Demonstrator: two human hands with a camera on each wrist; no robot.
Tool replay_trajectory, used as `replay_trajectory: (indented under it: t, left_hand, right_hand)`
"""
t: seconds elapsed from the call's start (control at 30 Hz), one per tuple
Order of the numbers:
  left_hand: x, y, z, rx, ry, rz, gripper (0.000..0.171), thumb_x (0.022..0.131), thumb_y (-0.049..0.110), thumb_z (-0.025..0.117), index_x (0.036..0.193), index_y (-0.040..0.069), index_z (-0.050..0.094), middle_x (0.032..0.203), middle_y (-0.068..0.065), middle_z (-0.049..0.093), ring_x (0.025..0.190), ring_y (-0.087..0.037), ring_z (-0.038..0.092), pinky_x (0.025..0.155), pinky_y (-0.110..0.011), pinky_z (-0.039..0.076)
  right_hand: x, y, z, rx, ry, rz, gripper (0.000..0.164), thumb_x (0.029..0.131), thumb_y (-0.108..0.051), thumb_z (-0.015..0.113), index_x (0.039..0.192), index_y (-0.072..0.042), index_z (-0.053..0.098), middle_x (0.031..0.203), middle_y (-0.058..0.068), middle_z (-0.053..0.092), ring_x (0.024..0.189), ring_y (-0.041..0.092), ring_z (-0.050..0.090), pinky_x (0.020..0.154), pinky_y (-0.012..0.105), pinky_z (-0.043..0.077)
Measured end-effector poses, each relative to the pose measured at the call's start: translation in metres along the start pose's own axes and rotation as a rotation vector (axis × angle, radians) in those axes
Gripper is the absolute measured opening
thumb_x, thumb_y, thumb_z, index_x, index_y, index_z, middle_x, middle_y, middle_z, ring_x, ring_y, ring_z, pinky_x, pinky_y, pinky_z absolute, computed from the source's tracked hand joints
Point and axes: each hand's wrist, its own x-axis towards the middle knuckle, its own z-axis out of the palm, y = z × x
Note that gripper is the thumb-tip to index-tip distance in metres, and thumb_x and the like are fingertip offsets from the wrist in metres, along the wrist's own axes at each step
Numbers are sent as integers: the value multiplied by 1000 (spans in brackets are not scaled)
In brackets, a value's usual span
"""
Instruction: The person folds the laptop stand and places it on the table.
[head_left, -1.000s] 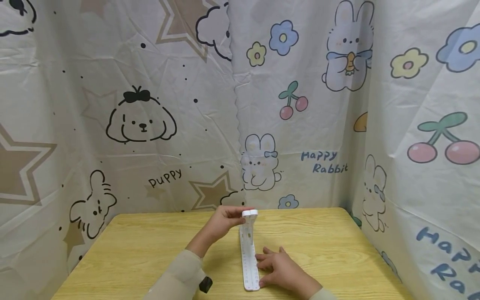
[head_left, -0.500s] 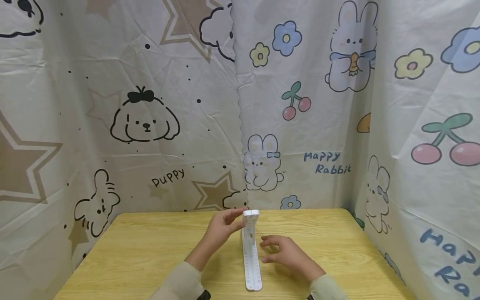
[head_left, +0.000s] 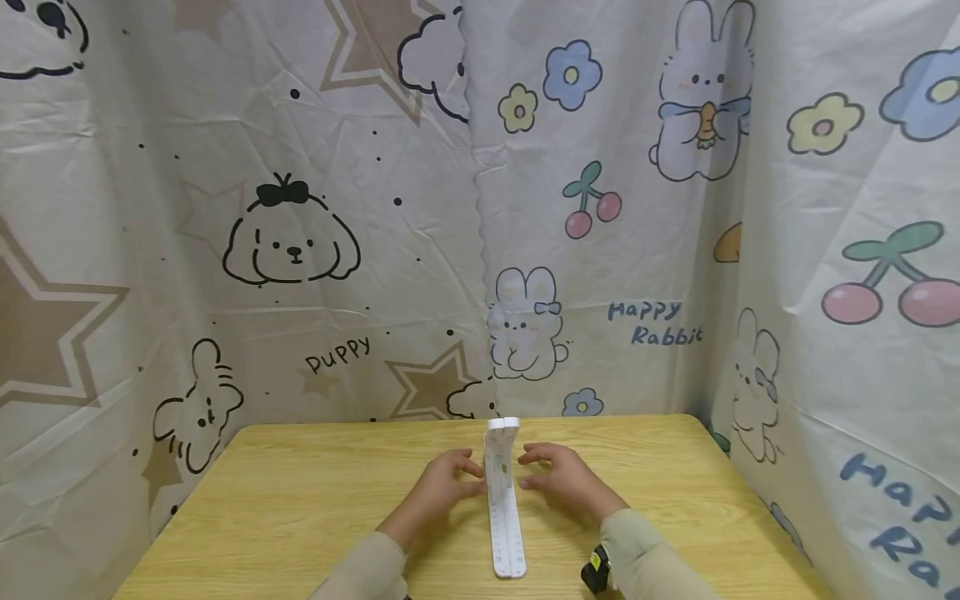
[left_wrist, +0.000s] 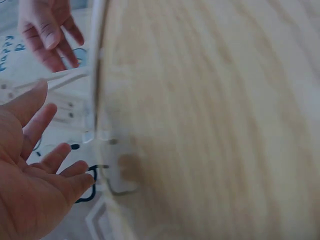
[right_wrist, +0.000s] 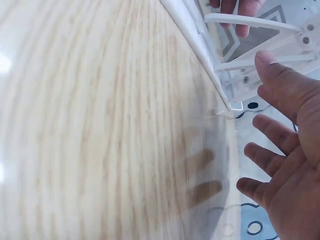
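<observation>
While I look down through the head camera, the curtain (head_left: 420,250) takes up the back and both sides, with a dog print (head_left: 288,237) on the left and a rabbit print (head_left: 525,329) near the middle. Below it lies the counter (head_left: 315,483), light wood grain. Two pale sleeves (head_left: 648,554) come in from the near side. Mid-counter I have the white stand (head_left: 504,500), its long base (head_left: 508,558) running away from me and a panel (head_left: 501,446) raised at the far end; the right wrist view shows thin struts (right_wrist: 255,21) joining the two. The left hand (head_left: 438,485) is at its left, fingers loosely bent, gripping nothing; whether they touch it I can't tell. The right hand (head_left: 566,479) is just beside its other flank, fingers relaxed and spread, holding nothing. By the right sleeve shows a small black device (head_left: 596,571)
</observation>
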Motion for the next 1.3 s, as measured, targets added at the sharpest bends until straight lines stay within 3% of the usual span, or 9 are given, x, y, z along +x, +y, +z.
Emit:
replay_trajectory:
  t: [0.17, 0.3, 0.5, 0.63, 0.87, 1.13, 1.3]
  left_hand:
    - [7, -5, 6, 47, -72, 20, 17, 82, 20, 87, 94, 11, 79, 159, -26, 38, 145, -56, 31, 116, -72, 25]
    - [15, -10, 11, 88, -104, 46, 17, 78, 21, 90, 89, 14, 78, 164, -24, 31, 148, -55, 27, 118, -71, 22]
    - [25, -13, 17, 140, -130, 94, 16, 75, 16, 91, 81, 15, 77, 165, -17, 31, 153, -48, 20, 123, -66, 16]
    - [27, -12, 17, 147, -137, 87, 18, 73, 12, 92, 76, 14, 74, 165, -14, 33, 154, -48, 16, 124, -65, 14]
    - [28, -14, 18, 164, -136, 80, 19, 73, 12, 92, 73, 13, 73, 160, -15, 41, 151, -41, 31, 124, -59, 22]
    - [16, -5, 19, 194, -118, 72, 21, 69, 11, 94, 69, 14, 74, 154, -16, 47, 145, -40, 39, 122, -59, 27]
    - [10, 2, 18, 226, -127, 83, 16, 71, 11, 92, 71, 13, 76, 152, -17, 49, 144, -40, 41, 122, -57, 29]
  right_hand:
    - [14, 4, 7, 23, -35, 7, 28, 86, -23, 83, 113, -20, 76, 153, 10, 53, 145, 41, 41, 120, 63, 28]
    - [20, 7, 10, 53, -67, -22, 23, 86, -20, 83, 108, -18, 76, 155, 11, 50, 147, 43, 38, 120, 65, 26]
    - [25, 10, 13, 90, -104, -46, 20, 84, -14, 84, 103, -14, 77, 157, 16, 47, 149, 44, 34, 122, 62, 23]
    - [28, 14, 18, 72, -98, -80, 16, 81, -10, 85, 96, -12, 78, 155, 18, 48, 149, 45, 32, 123, 61, 22]
    - [24, 14, 24, 42, -66, -125, 14, 78, -7, 86, 85, -9, 74, 153, 23, 48, 147, 48, 34, 122, 63, 23]
    - [15, 10, 25, -41, -94, -133, 18, 80, -11, 86, 75, -18, 70, 150, 7, 56, 141, 36, 49, 118, 57, 36]
    - [12, 10, 27, -66, -92, -147, 20, 78, -11, 87, 73, -18, 70, 152, 7, 54, 142, 34, 49, 118, 55, 37]
